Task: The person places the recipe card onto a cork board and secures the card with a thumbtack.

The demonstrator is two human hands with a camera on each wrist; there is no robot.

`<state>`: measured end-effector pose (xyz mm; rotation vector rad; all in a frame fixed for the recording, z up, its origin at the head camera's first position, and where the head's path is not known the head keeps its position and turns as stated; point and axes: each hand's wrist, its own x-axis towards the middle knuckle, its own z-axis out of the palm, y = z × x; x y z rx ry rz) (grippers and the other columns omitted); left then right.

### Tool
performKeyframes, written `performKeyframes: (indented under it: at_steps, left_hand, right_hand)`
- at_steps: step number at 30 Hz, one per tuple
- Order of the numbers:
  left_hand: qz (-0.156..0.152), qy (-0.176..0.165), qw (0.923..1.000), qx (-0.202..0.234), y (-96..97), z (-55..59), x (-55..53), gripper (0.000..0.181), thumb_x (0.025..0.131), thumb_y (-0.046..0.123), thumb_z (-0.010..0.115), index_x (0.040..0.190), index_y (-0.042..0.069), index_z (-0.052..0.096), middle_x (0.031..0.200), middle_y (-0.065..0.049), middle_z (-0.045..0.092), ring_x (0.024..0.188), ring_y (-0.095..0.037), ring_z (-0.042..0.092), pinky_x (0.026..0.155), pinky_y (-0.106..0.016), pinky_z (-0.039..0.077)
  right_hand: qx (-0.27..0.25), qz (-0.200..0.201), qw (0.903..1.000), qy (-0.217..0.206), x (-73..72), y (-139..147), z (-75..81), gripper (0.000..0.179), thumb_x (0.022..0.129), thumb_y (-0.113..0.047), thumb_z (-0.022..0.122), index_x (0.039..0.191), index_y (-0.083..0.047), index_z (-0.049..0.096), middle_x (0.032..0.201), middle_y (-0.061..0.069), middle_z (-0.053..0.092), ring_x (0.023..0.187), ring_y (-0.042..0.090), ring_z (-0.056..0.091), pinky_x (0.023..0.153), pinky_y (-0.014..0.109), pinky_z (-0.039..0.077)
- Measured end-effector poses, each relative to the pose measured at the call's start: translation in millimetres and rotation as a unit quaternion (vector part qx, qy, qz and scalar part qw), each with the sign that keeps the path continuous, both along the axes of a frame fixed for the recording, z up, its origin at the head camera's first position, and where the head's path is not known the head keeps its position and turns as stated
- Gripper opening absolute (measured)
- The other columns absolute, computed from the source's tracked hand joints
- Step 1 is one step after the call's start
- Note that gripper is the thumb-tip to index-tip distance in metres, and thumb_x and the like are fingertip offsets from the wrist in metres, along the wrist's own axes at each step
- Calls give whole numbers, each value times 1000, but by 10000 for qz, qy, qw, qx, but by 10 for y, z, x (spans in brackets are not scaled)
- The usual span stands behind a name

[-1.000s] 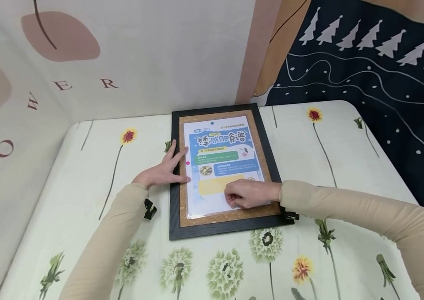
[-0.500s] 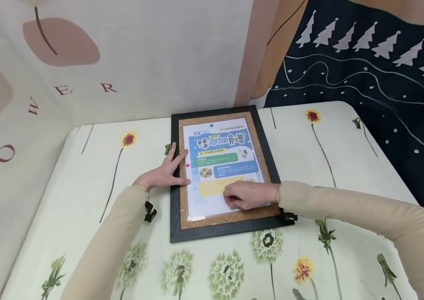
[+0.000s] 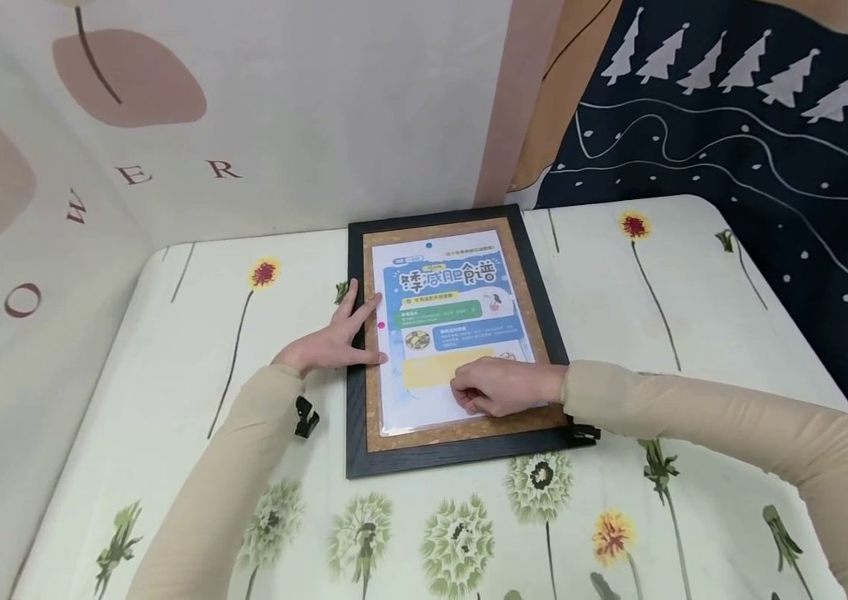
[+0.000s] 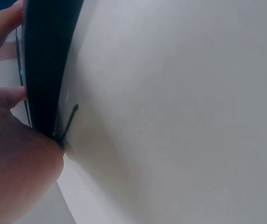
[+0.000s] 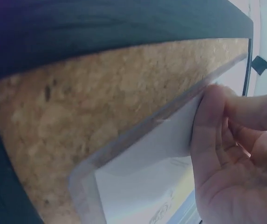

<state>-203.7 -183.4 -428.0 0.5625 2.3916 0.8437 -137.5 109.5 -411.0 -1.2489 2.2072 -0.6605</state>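
Observation:
A laminated sheet (image 3: 431, 408) with blue, green and yellow printing lies on a cork board (image 3: 409, 439) in a black frame (image 3: 355, 400). A blue pin (image 3: 428, 245) marks the sheet's top edge, and a pink pin (image 3: 381, 325) its left edge. My left hand (image 3: 326, 346) spreads over the frame's left bar, its thumb and fingertips reaching the sheet's left edge. In the right wrist view, thumb and forefinger of my right hand (image 5: 236, 149) pinch together at the sheet's lower edge. A tiny pale pushpin shows at their tips, mostly hidden by them.
The board lies on a table with a flower-print cloth (image 3: 192, 483), its top edge near a pale curtain (image 3: 334, 125). A dark tree-print cloth (image 3: 769, 192) hangs at the back right. Black camera mounts (image 3: 306, 417) hang below both wrists.

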Motion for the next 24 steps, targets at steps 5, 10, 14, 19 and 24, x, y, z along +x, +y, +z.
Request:
performKeyframes:
  at_steps: [5, 10, 14, 19, 24]
  left_hand:
    - [2, -34, 10000, -20, 10, 21, 6, 100, 87, 34, 71, 157, 15, 1, 153, -9, -35, 141, -36, -21, 108, -64, 13]
    - [27, -54, 10000, -18, 11, 16, -1, 100, 87, 36, 71, 157, 15, 1, 153, -8, -35, 141, -36, -20, 108, -65, 12]
    - [36, -46, 10000, -6, 13, 28, -5, 100, 87, 35, 70, 157, 14, 1, 153, -9, -35, 141, -37, -20, 107, -65, 12]
    - [31, -43, 10000, 30, 16, 28, -6, 100, 87, 34, 71, 157, 14, 1, 153, -10, -35, 141, -38, -19, 107, -65, 13]
    - [4, -24, 10000, 7, 18, 3, -10, 100, 87, 36, 71, 157, 14, 2, 153, -9, -35, 141, -39, -19, 107, -65, 12]
  right_hand:
    - [-13, 6, 10000, 44, -2, 1, -24, 26, 92, 9, 51, 76, -11, 55, 71, -5, 45, 64, 8, 40, 62, 25, 36]
    - [-1, 35, 9999, 123, -5, -7, -14, 27, 90, 10, 50, 74, -11, 54, 69, -5, 43, 63, 9, 39, 61, 24, 35]
    - [47, 13, 9999, 164, -2, -14, 10, 28, 90, 11, 49, 73, -10, 54, 68, -5, 42, 63, 9, 37, 61, 25, 34]
    - [228, -96, 9997, 75, -5, -32, 42, 27, 91, 10, 50, 74, -10, 55, 68, -5, 44, 63, 10, 38, 61, 25, 34]
    - [342, -159, 9989, -294, -23, -21, 68, 22, 94, 3, 55, 78, -11, 59, 69, -5, 49, 64, 9, 43, 62, 25, 37]
